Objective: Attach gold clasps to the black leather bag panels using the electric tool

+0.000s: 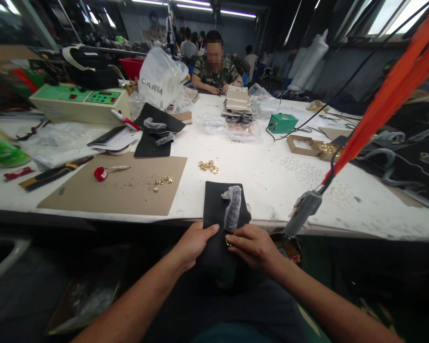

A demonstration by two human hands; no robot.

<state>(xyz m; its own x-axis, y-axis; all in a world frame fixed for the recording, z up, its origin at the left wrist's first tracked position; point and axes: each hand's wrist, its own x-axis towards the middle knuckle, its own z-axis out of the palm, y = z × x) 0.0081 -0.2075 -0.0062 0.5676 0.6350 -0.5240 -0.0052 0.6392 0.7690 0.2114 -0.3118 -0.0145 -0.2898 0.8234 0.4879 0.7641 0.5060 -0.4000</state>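
Observation:
A flat black panel (214, 205) lies partly on the table's front edge and hangs over it towards me. On it runs a handle (233, 209) wrapped in clear plastic, with a bit of gold metal at its upper end. My left hand (195, 243) grips the panel's left side, thumb on top. With its fingers pinched together, my right hand (253, 245) holds a small gold metal fitting (228, 242) at the handle's lower end. Gold fittings (208, 166) lie in a small heap beyond the panel, and several more gold pieces (163, 181) rest on the brown cardboard (110, 190).
An electric screwdriver (303, 214) hangs at the right beside an orange cord (386, 90). A red tape measure or similar red item (100, 174) sits on the cardboard. Farther back are a green box (282, 123) and a cardboard tray (300, 144). Across the table sits a person (214, 71).

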